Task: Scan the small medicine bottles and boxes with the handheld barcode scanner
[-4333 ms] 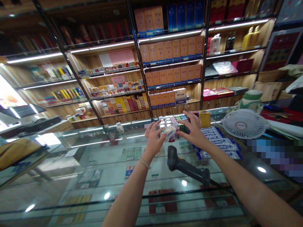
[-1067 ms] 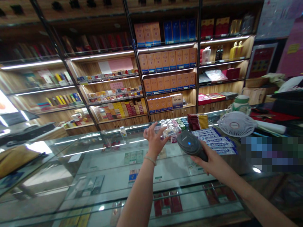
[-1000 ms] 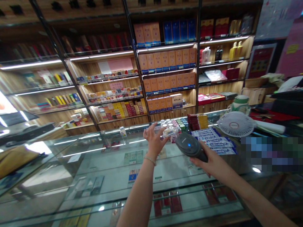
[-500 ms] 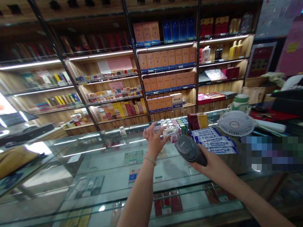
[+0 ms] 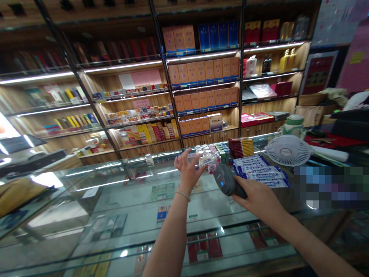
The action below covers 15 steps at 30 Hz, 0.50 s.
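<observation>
My left hand [image 5: 188,169], with a bracelet at the wrist, reaches over the glass counter [image 5: 129,207]. Its thumb and index finger close on a small clear bottle [image 5: 206,160] that is tilted sideways; the other fingers spread out to the left. Behind that bottle stand rows of small capped bottles [image 5: 220,150], partly covered by it. In my right hand [image 5: 253,191] is a dark grey barcode scanner [image 5: 226,181], gripped by its handle. The scanner's head is close to the tilted bottle, and a blue light glows on its top.
Blue-and-white packets [image 5: 261,171] and stacked red and yellow packs [image 5: 240,148] lie beside the scanner. A white fan [image 5: 288,151] stands further right. One small bottle [image 5: 149,159] is apart on the left. Shelves of boxes [image 5: 204,98] line the wall behind.
The scanner has turned and tilted slightly in my right hand, and a blue light now shows on it. My left hand stays almost still with the bottle.
</observation>
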Motion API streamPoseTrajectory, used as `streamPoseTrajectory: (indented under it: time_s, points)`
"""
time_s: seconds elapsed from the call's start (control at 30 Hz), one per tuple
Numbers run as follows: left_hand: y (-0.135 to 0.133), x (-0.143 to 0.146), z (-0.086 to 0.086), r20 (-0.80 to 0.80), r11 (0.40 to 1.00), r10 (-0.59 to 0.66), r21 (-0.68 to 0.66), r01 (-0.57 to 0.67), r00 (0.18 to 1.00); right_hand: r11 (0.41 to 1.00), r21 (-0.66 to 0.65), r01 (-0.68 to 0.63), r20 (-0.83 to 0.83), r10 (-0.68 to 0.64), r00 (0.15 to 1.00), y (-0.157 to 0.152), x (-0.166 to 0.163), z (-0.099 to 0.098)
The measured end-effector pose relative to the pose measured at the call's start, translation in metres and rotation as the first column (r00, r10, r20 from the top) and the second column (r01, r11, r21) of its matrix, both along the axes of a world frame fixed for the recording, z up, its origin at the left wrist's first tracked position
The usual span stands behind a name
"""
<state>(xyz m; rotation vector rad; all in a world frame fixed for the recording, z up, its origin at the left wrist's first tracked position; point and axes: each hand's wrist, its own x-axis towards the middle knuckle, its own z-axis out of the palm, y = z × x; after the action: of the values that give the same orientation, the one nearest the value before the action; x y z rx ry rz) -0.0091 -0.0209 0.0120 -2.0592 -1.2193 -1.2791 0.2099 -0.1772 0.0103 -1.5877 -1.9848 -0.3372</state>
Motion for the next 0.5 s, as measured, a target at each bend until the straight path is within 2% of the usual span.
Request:
streamPoseTrajectory:
  time_s: [0.13,0.5]
  points:
    - [0.0,0.0,0.0,-0.006,1.0,0.005,0.001,-0.005,1.0,0.989,0.149,-0.022,0.103,0.007,0.995,0.009,-0.003,-0.016]
    - [0.001,0.0,-0.001,0.006,1.0,-0.011,-0.012,0.011,1.0,0.99,0.139,0.004,0.096,-0.018,0.995,0.02,-0.012,-0.033]
